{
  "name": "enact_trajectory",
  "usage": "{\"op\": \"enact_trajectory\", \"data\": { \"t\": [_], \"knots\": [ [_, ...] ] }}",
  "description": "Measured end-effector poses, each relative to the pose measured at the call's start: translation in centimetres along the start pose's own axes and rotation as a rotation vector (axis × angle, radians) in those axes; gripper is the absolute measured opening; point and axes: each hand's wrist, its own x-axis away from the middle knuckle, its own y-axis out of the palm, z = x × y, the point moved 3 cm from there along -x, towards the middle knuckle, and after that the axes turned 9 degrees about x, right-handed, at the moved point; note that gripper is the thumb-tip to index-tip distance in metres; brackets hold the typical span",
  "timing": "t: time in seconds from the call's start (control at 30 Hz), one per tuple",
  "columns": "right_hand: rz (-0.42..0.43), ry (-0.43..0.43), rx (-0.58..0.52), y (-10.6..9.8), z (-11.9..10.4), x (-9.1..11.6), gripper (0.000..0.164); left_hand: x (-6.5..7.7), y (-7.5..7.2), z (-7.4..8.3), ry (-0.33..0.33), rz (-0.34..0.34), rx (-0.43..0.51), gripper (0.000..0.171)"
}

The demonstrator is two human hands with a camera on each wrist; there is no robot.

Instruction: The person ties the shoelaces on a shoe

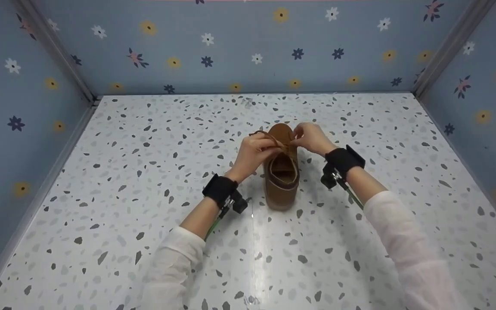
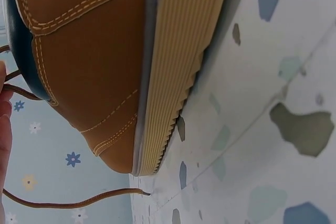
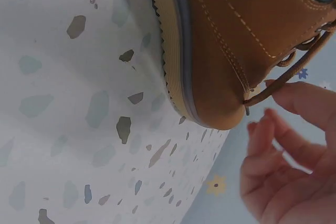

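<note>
A brown lace-up shoe (image 1: pixel 281 196) stands on its sole, toe pointing away from me. Yellow stitching runs along its side (image 2: pixel 89 72), above a ribbed pale sole (image 2: pixel 176 51). At the upper left of the laces, my left hand (image 1: pixel 254 153) pinches a brown shoelace (image 1: pixel 269 135) between thumb and fingers. A free end of that lace (image 2: pixel 79 204) trails past the toe. My right hand (image 1: pixel 312 137) is at the right side of the toe. Its thumb tip meets another stretch of lace (image 3: pixel 291 72) near the lowest eyelets, with the index fingertip apart just below.
The shoe stands on a white speckled surface (image 1: pixel 144 181). Blue flower-patterned panels (image 1: pixel 239 47) rise behind it and on both sides. Each wrist wears a black strap (image 1: pixel 343 160) with a small camera and a green cable.
</note>
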Motion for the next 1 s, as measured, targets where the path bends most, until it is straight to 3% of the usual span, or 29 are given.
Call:
{"op": "enact_trajectory", "data": {
  "t": [0.13, 0.27, 0.37, 0.53, 0.73, 0.83, 0.87, 1.0],
  "knots": [
    [0.004, -0.205, -0.093, 0.1, -0.7, -0.1, 0.019, 0.0, 0.1, -0.2, -0.013, -0.002, 0.012, 0.009],
    [-0.077, -0.298, -0.215, 0.3, -1.2, 0.2, 0.018, 0.0, 0.1, -0.3, -0.022, -0.002, -0.002, 0.01],
    [-0.121, -0.309, -0.264, 0.3, -1.5, 0.6, 0.017, 0.0, 0.1, -0.2, -0.015, 0.0, -0.017, 0.01],
    [-0.112, -0.31, -0.279, 0.3, -1.5, 1.0, 0.017, -0.1, 0.1, -0.2, -0.008, 0.0, -0.012, 0.01],
    [-0.018, -0.404, -0.233, 0.4, -1.1, 1.2, 0.014, -0.1, 0.1, -0.1, -0.006, 0.004, -0.002, 0.01],
    [0.03, -0.394, -0.247, 0.6, -0.7, 1.2, 0.013, -0.1, 0.1, -0.2, -0.021, 0.009, 0.01, 0.011],
    [0.041, -0.38, -0.256, 0.7, -0.6, 1.3, 0.012, 0.2, 0.5, -1.5, -0.039, 0.008, 0.02, 0.01],
    [0.089, -0.308, -0.254, 1.0, -0.1, 1.4, 0.011, 0.9, 1.0, -3.3, -0.113, 0.012, 0.033, 0.012]
  ]
}}
